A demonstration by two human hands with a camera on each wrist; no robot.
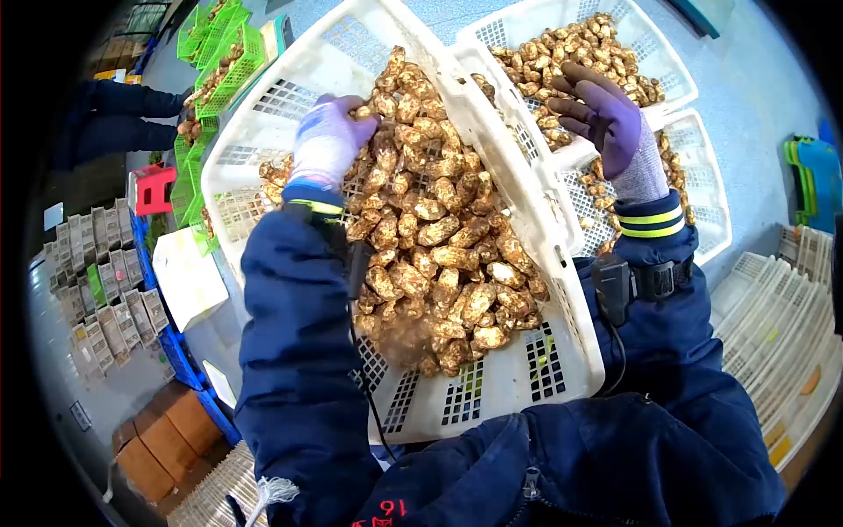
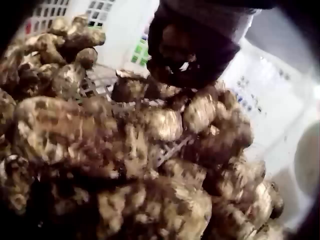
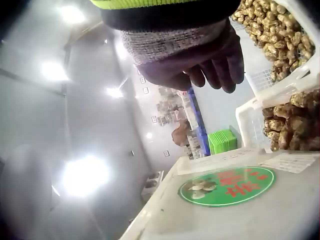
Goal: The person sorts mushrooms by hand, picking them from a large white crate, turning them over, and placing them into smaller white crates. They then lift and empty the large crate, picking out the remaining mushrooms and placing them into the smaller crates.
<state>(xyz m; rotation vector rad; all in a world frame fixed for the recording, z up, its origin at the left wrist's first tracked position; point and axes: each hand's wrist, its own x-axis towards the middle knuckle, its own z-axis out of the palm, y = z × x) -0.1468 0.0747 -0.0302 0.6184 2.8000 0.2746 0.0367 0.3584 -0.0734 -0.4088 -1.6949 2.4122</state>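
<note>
A white plastic crate point(image 1: 474, 413) stands tilted before the person, holding a heap of brown-and-cream knobbly tubers point(image 1: 439, 233). At the heap's far left side is the left hand point(image 1: 327, 140), in a purple and white glove. Its thumb and fingers pinch a tuber point(image 1: 361, 112). In the left wrist view the soiled left hand point(image 2: 195, 47) is curled just above tubers point(image 2: 200, 112) on the crate's slatted bottom. The right hand point(image 1: 615, 123), gloved with dark soiled fingertips, hangs over the crates at the right. Its fingers are loosely bent, with nothing between them.
Beyond the right rim stand a crate of tubers point(image 1: 672, 66) and another crate point(image 1: 711, 180) partly under the right arm. Green baskets point(image 1: 241, 75) and a red stool point(image 1: 154, 189) are at the left. Stacked white crates point(image 1: 773, 325) stand at the right.
</note>
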